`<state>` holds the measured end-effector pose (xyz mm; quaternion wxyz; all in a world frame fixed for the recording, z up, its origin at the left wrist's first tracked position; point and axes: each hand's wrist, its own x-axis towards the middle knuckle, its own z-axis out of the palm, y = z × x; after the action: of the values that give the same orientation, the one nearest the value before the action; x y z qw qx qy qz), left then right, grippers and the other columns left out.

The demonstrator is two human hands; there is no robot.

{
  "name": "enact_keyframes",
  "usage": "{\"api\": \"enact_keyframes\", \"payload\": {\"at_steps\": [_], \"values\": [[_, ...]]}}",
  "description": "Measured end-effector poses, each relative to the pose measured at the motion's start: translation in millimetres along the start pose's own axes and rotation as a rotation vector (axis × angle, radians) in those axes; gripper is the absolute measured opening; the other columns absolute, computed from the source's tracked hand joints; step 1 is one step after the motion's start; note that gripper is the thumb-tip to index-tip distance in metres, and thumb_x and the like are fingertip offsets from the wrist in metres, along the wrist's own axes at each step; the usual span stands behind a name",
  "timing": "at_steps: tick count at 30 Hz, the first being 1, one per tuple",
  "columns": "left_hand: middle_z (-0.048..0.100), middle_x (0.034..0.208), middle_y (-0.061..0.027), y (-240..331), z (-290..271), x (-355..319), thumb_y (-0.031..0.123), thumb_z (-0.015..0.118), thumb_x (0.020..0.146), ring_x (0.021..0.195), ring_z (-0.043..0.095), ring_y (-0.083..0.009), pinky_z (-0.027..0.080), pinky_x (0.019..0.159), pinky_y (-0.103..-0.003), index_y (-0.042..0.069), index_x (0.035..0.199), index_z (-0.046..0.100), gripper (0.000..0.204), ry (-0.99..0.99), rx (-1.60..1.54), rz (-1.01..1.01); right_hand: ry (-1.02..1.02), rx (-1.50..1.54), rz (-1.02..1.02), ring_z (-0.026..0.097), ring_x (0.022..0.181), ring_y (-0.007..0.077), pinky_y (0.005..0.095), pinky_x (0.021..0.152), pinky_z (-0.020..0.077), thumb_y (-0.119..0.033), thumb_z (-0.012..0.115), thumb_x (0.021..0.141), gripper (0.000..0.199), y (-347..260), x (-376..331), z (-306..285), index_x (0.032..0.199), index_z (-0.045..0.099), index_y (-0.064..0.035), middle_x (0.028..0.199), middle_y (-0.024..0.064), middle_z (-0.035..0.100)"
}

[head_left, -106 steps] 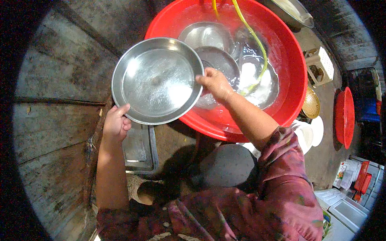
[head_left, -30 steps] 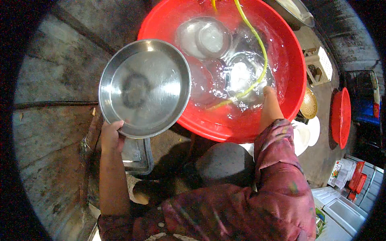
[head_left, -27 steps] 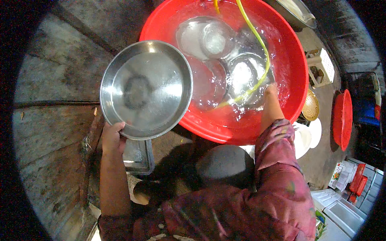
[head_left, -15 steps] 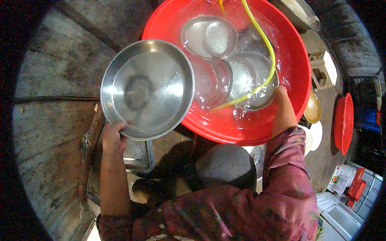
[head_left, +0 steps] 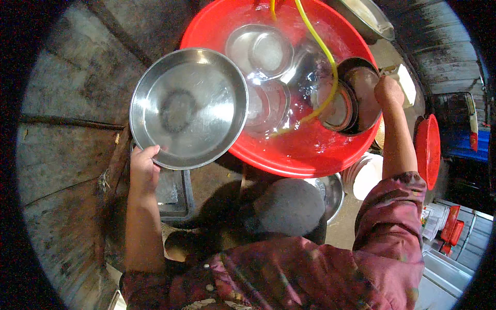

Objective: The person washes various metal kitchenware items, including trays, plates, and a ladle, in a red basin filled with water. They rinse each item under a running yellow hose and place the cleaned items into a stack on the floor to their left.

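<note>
Mid dish-rinse: left hand (head_left: 143,168) pinches the rim of a steel basin (head_left: 188,107), right hand (head_left: 388,92) grips a bowl (head_left: 361,98) from the red tub (head_left: 310,155); probably needs lifting clear.

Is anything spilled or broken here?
Nothing looks broken or spilled. The left hand holds a steel plate beside the red basin, and the right hand lifts tilted steel bowls at its rim.

Left hand (head_left: 143,168) gripping steel pan (head_left: 188,107) rim at 9 o'clock; right hand (head_left: 388,91) lifting steel bowl (head_left: 360,95) from red basin (head_left: 305,155) at 2 o'clock.
</note>
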<state>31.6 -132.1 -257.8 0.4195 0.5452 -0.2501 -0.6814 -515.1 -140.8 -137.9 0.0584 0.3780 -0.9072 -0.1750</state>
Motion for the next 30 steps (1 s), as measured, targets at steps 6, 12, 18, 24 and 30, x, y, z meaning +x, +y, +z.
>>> {"api": "enact_keyframes", "payload": {"at_steps": [6,12,18,24,30], "values": [[0.054,0.101,-0.0122,-3.7,-5.9,3.5,0.008,0.048,0.082,0.091,0.054,-0.0233,0.043,0.082,-0.036,-0.003,0.110,0.046,0.030,0.038,-0.002,-0.046,0.137,-0.027,0.081,0.058,0.094,0.0303,0.0393,0.076,0.0481,-0.024,0.044,0.083,0.027,42.7,24.5,-52.1,0.098,0.061,-0.0109,0.099,0.0133,0.061],[0.055,0.104,-0.0103,2.3,-3.4,-4.7,0.021,0.051,0.086,0.094,0.054,-0.0218,0.044,0.081,-0.036,0.000,0.112,0.047,0.034,0.052,-0.072,-0.028,0.411,0.067,-0.041,0.056,0.095,0.0332,0.0407,0.076,0.0463,-0.027,0.045,0.083,0.027,5.7,-12.1,-119.2,0.100,0.057,-0.0101,0.100,0.0138,0.060],[0.052,0.113,-0.0115,-0.4,2.1,0.2,0.032,0.048,0.088,0.101,0.052,-0.0228,0.041,0.087,-0.037,-0.001,0.116,0.044,0.044,0.002,-0.160,-0.012,0.097,1.070,-0.461,0.054,0.062,0.0163,0.0297,0.055,0.0444,-0.009,0.056,0.070,0.020,-72.0,30.3,-43.0,0.088,0.058,-0.0004,0.076,0.0065,0.059],[0.042,0.126,-0.0139,7.6,13.7,-6.9,0.037,0.037,0.091,0.114,0.043,-0.0246,0.035,0.095,-0.039,-0.001,0.125,0.035,0.051,-0.097,-0.357,0.070,-0.285,1.161,-0.544,0.058,0.057,0.0220,0.0325,0.047,0.0466,-0.010,0.060,0.069,0.018,-208.1,-97.1,-15.3,0.083,0.058,0.0021,0.069,0.0130,0.059],[0.052,0.109,-0.0135,8.4,5.2,-5.7,0.012,0.050,0.083,0.093,0.055,-0.0246,0.045,0.081,-0.037,-0.004,0.117,0.041,0.039,0.173,-0.022,-0.045,-0.403,1.327,-0.692,0.057,0.082,0.0391,0.0419,0.072,0.0442,-0.030,0.051,0.082,0.033,-232.9,-123.9,19.0,0.083,0.059,0.0019,0.079,0.0251,0.058]]}}
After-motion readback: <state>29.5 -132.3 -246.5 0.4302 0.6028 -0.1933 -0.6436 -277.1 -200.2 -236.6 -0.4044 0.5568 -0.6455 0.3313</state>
